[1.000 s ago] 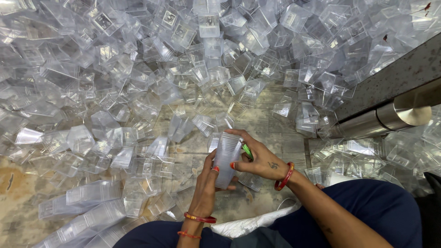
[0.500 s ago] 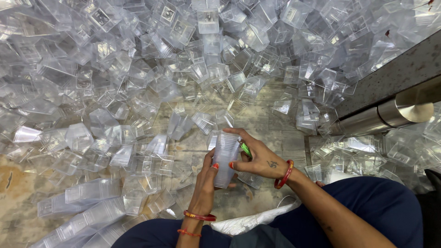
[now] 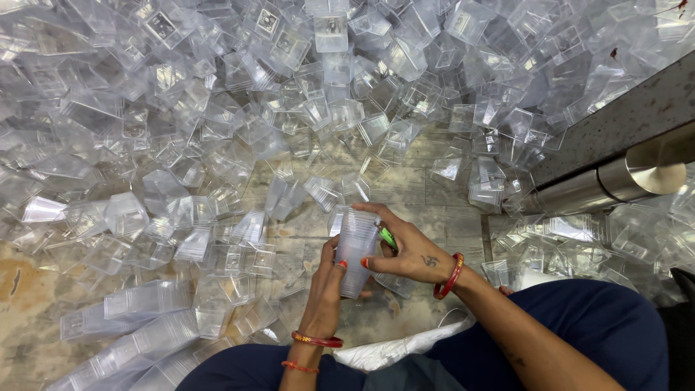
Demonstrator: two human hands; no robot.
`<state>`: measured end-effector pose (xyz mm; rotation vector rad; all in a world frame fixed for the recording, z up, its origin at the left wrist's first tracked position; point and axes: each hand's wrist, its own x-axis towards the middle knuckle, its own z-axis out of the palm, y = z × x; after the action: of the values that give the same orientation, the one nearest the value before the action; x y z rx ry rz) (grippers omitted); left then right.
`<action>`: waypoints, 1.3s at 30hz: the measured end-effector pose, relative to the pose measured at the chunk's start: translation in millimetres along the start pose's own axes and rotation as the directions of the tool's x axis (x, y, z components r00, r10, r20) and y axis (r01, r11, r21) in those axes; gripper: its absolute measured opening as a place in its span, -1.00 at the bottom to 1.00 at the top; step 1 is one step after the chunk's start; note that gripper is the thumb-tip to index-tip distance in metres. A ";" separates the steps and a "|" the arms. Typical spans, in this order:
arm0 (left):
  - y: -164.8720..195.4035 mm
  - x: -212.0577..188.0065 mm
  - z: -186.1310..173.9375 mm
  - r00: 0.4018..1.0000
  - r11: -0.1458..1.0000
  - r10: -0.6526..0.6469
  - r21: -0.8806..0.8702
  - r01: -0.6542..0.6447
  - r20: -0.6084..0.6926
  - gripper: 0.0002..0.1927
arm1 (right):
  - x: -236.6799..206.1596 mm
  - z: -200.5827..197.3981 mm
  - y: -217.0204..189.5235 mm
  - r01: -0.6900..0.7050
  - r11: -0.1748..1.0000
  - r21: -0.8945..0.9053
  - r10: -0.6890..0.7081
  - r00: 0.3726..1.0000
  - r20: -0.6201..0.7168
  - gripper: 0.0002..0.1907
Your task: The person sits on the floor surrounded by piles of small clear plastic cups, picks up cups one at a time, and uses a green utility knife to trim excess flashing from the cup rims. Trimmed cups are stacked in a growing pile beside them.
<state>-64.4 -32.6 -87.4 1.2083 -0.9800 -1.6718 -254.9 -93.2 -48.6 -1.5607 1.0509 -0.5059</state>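
Both our hands, left [image 3: 324, 289] and right [image 3: 405, 250], grip a stack of clear cups [image 3: 356, 250]; a green item [image 3: 389, 238] behind it is mostly hidden.

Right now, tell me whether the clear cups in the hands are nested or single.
Nested: the clear cup stack shows several overlapping rims, gripped between left hand and right hand.

Small square labels [image 3: 161, 26] visible on the bases of several clear plastic containers [image 3: 329, 32] in the heap at the top of the view, pale with dark markings, too small to make out. Similar squares [image 3: 268, 20] showing through neighbouring upturned containers. White plastic bag [image 3: 394, 349] lying crumpled at the bottom, beside the dark blue trousers. No signs or screens.
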 end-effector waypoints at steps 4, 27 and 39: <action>2.8 0.1 2.5 0.998 0.998 -0.061 0.016 0.061 -0.028 -0.39 | -0.5 -0.9 -0.1 -0.019 1.000 -0.001 0.019 1.000 -0.002 -0.05; -1.9 1.0 0.8 0.985 0.974 -0.010 0.222 0.048 -0.173 -0.51 | -1.4 2.4 -4.0 -0.036 0.999 0.029 0.036 0.999 0.008 -0.06; -4.2 2.3 2.2 0.979 0.971 0.020 0.239 0.029 -0.203 -0.54 | -0.6 3.0 -5.4 -0.053 0.999 0.004 0.053 0.999 0.012 -0.05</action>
<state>-67.7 -33.0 -91.5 1.5103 -1.0732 -1.4271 -250.9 -91.2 -44.3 -1.5263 1.0788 -0.4622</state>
